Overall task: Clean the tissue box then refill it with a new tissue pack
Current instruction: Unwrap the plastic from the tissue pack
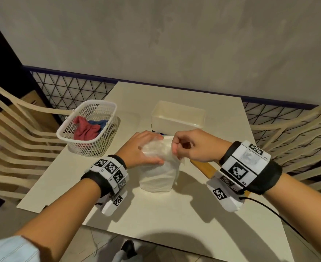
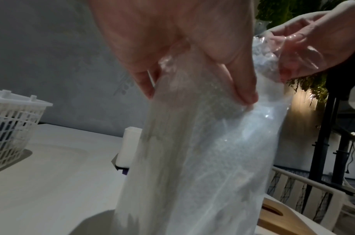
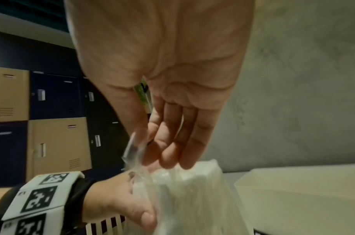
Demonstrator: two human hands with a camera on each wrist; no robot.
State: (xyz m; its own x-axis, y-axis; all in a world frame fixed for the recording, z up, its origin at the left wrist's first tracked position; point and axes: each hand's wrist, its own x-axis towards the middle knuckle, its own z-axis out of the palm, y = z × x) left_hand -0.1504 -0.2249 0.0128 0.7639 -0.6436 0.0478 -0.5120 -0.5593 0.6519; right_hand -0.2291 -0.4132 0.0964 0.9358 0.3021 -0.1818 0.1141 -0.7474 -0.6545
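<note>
A person stands a new tissue pack (image 1: 156, 176) on end on the cream table (image 1: 174, 214), just in front of the open white tissue box (image 1: 177, 116), which sits farther back near the wall with its top off. The left hand (image 1: 139, 148) is wrapped round the upper part of the pack, thumb on the near face and fingers (image 2: 243, 89) curled over the clear wrapper. The right hand (image 1: 192, 145) is at the pack's top corner, its thumb and fingertips (image 3: 172, 159) pinching a loose flap of the transparent plastic wrapper (image 2: 277, 52) and lifting it clear of the tissues. The wrist views are blurred, so whether the wrapper is already torn open cannot be told. To the left of the pack, well apart from it, a white plastic basket (image 1: 76, 146) holds a red cloth (image 1: 85, 129) and a blue cloth (image 1: 100, 123). A wooden lid (image 2: 273, 211) with a slot lies flat on the table to the right of the pack, partly hidden under the right wrist in the head view. Cream slatted chairs (image 1: 14, 133) stand at both sides of the table.
</note>
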